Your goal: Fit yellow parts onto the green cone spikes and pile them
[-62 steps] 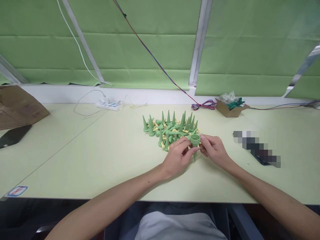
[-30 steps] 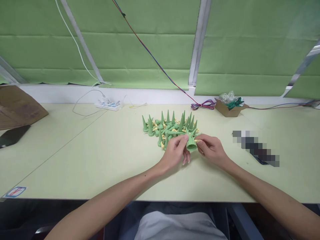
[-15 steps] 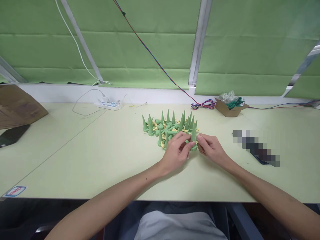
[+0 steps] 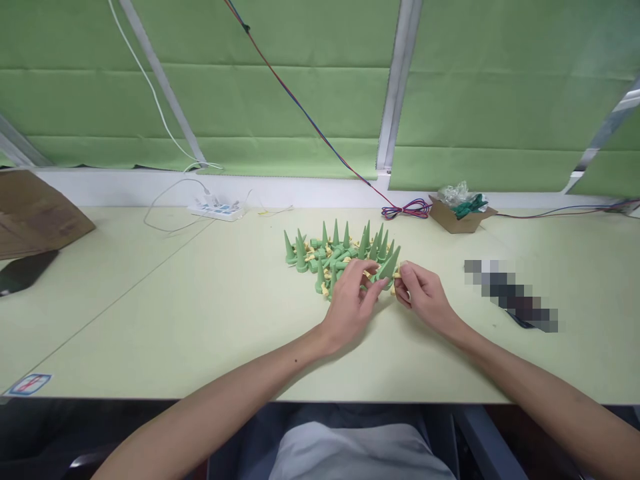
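Pinching green spike (image 4: 389,265) in left hand (image 4: 353,293) (aiming 1 o'clock), gripping yellow piece (image 4: 398,273) in right hand (image 4: 423,290) at spike's 4 o'clock, by 4 o'clock edge of pile (image 4: 341,255); probably fitting both together, needing steady alignment next

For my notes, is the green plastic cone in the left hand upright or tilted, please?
Tilted: in the left hand, the green plastic cone leans, tip up and rightward.

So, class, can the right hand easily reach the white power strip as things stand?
Probably not: the pile of green cones lies in between, and the right hand holds a small yellow piece.
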Demonstrator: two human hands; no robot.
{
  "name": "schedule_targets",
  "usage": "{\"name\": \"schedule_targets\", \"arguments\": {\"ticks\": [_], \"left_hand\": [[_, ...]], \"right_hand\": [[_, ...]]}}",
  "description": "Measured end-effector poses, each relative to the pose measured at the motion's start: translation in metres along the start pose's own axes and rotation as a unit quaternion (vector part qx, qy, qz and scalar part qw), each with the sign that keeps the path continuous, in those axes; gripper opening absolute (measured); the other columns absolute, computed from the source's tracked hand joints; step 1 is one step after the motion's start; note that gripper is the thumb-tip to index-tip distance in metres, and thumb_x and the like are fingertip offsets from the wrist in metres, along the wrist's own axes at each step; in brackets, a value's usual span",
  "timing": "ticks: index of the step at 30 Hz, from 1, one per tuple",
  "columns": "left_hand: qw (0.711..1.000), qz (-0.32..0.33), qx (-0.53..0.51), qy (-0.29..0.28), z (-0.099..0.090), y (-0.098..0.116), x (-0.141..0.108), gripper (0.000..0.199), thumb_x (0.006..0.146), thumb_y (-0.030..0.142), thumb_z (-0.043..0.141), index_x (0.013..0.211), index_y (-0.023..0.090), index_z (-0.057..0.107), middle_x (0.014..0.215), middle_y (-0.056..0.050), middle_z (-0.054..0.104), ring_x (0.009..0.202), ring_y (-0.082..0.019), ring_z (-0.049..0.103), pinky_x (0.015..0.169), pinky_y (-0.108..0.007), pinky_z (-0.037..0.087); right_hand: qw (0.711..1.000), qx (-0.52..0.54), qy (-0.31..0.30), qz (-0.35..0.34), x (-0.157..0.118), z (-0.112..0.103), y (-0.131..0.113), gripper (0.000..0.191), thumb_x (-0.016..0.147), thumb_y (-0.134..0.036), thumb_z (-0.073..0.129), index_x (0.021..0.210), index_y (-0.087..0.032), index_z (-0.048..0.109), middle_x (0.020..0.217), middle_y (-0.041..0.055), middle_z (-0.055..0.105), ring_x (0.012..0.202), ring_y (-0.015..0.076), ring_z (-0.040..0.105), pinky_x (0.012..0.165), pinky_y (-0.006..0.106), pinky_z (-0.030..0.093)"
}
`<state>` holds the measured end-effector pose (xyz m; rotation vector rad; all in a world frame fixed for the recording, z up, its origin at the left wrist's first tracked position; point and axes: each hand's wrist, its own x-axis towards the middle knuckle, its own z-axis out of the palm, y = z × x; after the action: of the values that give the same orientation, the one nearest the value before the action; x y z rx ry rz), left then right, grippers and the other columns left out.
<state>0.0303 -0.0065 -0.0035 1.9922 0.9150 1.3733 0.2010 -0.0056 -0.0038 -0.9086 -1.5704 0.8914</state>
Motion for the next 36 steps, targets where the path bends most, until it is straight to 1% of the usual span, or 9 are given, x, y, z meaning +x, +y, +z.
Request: {"name": "schedule_targets", "arguments": {"ticks": [2, 4, 6, 8, 11, 14, 17, 26, 36], "left_hand": [[1.000, -0.017, -0.020, 0.012, 0.001, 0.001, -0.001, 0.018, 0.096, 0.037, 0.056, 0.104, 0.021, 0.051, 0.100, -0.004, 0.056, 0.068, -0.009, 0.058, 0.055, -0.021, 0.048], [0.998, -0.040, -0.044, 0.014, 0.001, 0.002, -0.001, 0.022, 0.096, 0.042, 0.056, 0.096, 0.021, 0.049, 0.088, -0.001, 0.057, 0.061, -0.009, 0.055, 0.052, -0.021, 0.046], [0.994, -0.072, -0.081, -0.004, 0.000, 0.004, 0.000, 0.030, 0.098, 0.048, 0.048, 0.087, 0.020, 0.049, 0.071, 0.002, 0.055, 0.052, -0.008, 0.052, 0.048, -0.021, 0.043], [0.983, -0.117, -0.135, -0.034, 0.000, 0.005, 0.000, 0.044, 0.100, 0.055, 0.038, 0.079, 0.019, 0.051, 0.058, 0.003, 0.051, 0.044, -0.009, 0.049, 0.043, -0.022, 0.039], [0.961, -0.182, -0.199, -0.067, 0.000, 0.005, 0.002, 0.058, 0.098, 0.063, 0.033, 0.067, 0.017, 0.053, 0.050, 0.001, 0.051, 0.038, -0.011, 0.049, 0.038, -0.024, 0.036], [0.947, -0.214, -0.224, -0.082, 0.001, 0.004, 0.003, 0.063, 0.096, 0.066, 0.034, 0.062, 0.017, 0.053, 0.046, -0.001, 0.052, 0.036, -0.012, 0.051, 0.037, -0.024, 0.036], [0.945, -0.221, -0.227, -0.085, 0.000, 0.003, 0.005, 0.062, 0.095, 0.068, 0.036, 0.063, 0.017, 0.054, 0.045, -0.002, 0.054, 0.036, -0.012, 0.051, 0.036, -0.024, 0.037], [0.957, -0.215, -0.179, -0.078, -0.004, -0.002, 0.008, 0.063, 0.095, 0.068, 0.034, 0.061, 0.019, 0.053, 0.043, -0.002, 0.054, 0.035, -0.011, 0.048, 0.037, -0.024, 0.036], [0.973, -0.208, -0.091, -0.038, -0.011, -0.008, 0.014, 0.070, 0.097, 0.068, 0.028, 0.057, 0.017, 0.055, 0.038, -0.001, 0.050, 0.035, -0.011, 0.045, 0.043, -0.026, 0.036]], "right_hand": [[1.000, -0.003, 0.010, -0.007, 0.000, 0.000, -0.001, 0.044, 0.100, -0.052, 0.043, 0.069, -0.021, 0.042, 0.057, -0.0052, 0.038, 0.045, 0.0077, 0.037, 0.042, 0.024, 0.027], [1.000, -0.003, 0.017, -0.014, 0.000, 0.001, -0.001, 0.043, 0.100, -0.051, 0.044, 0.069, -0.022, 0.041, 0.058, -0.0051, 0.039, 0.044, 0.0074, 0.037, 0.042, 0.024, 0.027], [1.000, -0.003, 0.022, -0.021, 0.000, 0.000, -0.001, 0.042, 0.100, -0.050, 0.045, 0.069, -0.022, 0.040, 0.057, -0.0055, 0.039, 0.044, 0.0074, 0.037, 0.042, 0.024, 0.027], [0.999, -0.010, 0.024, -0.026, 0.000, -0.001, 0.000, 0.040, 0.100, -0.049, 0.046, 0.070, -0.022, 0.042, 0.055, -0.0062, 0.038, 0.043, 0.0077, 0.036, 0.042, 0.024, 0.028], [0.999, -0.039, 0.015, -0.031, -0.001, -0.003, 0.003, 0.037, 0.100, -0.047, 0.046, 0.074, -0.021, 0.048, 0.054, -0.0059, 0.040, 0.045, 0.0085, 0.038, 0.044, 0.024, 0.030], [0.997, -0.066, 0.001, -0.030, -0.001, -0.004, 0.005, 0.036, 0.100, -0.047, 0.046, 0.076, -0.021, 0.051, 0.056, -0.0050, 0.042, 0.048, 0.0094, 0.039, 0.047, 0.025, 0.032], [0.997, -0.077, -0.005, -0.027, 0.000, -0.004, 0.006, 0.037, 0.099, -0.049, 0.046, 0.076, -0.021, 0.051, 0.056, -0.0050, 0.041, 0.048, 0.0102, 0.038, 0.048, 0.026, 0.032], [0.993, -0.114, -0.015, -0.027, 0.000, -0.005, 0.006, 0.037, 0.100, -0.049, 0.044, 0.077, -0.021, 0.051, 0.057, -0.0044, 0.043, 0.050, 0.0108, 0.038, 0.051, 0.026, 0.032], [0.989, -0.142, -0.020, -0.030, 0.000, -0.005, 0.005, 0.037, 0.100, -0.049, 0.044, 0.077, -0.021, 0.051, 0.056, -0.0039, 0.045, 0.051, 0.0112, 0.038, 0.051, 0.025, 0.033]]}}
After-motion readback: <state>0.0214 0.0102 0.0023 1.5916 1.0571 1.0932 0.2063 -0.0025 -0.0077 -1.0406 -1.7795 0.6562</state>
